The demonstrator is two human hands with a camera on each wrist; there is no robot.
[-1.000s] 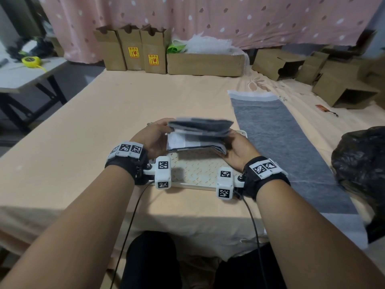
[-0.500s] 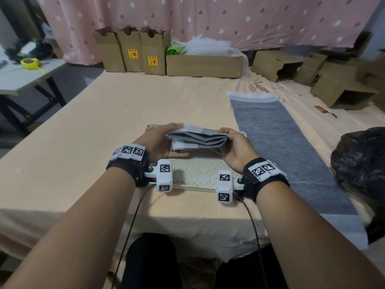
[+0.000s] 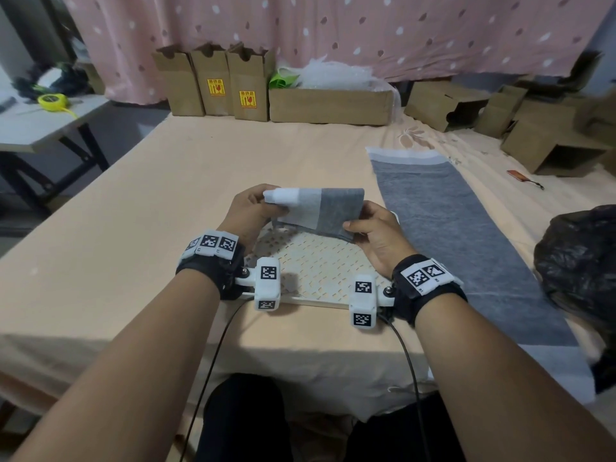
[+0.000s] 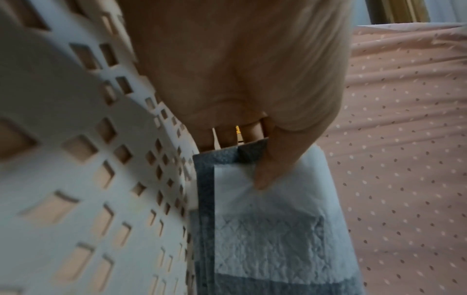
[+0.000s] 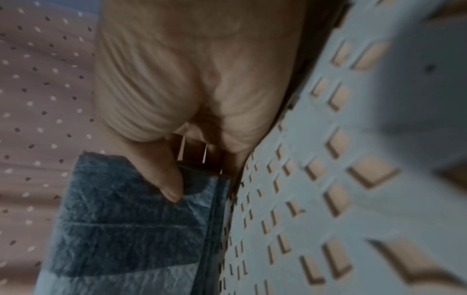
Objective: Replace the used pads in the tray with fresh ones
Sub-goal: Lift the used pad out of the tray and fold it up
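A folded grey-and-white pad [image 3: 320, 210] stands tilted up on edge above the white perforated tray [image 3: 310, 271]. My left hand [image 3: 256, 208] pinches its left side, thumb on the white layer [image 4: 262, 179]. At the pad's right side my right hand [image 3: 366, 228] pinches it, thumb pressed on the dark layer [image 5: 169, 183]. The folded pad [image 4: 265, 229] hangs right beside the tray's grid [image 4: 101, 179]. The same grid [image 5: 328, 199] fills the right of the right wrist view, next to the pad [image 5: 126, 229]. A long grey pad [image 3: 466, 255] lies flat on the bed to the right.
A black plastic bag [image 3: 580, 265] sits at the right edge. Cardboard boxes [image 3: 233, 85] line the far side under a pink curtain, with more boxes [image 3: 533, 128] at the back right. A side table [image 3: 40, 125] stands to the left.
The folded pad was held flat over the tray; now both hands have tipped it up so its broad face is toward me.
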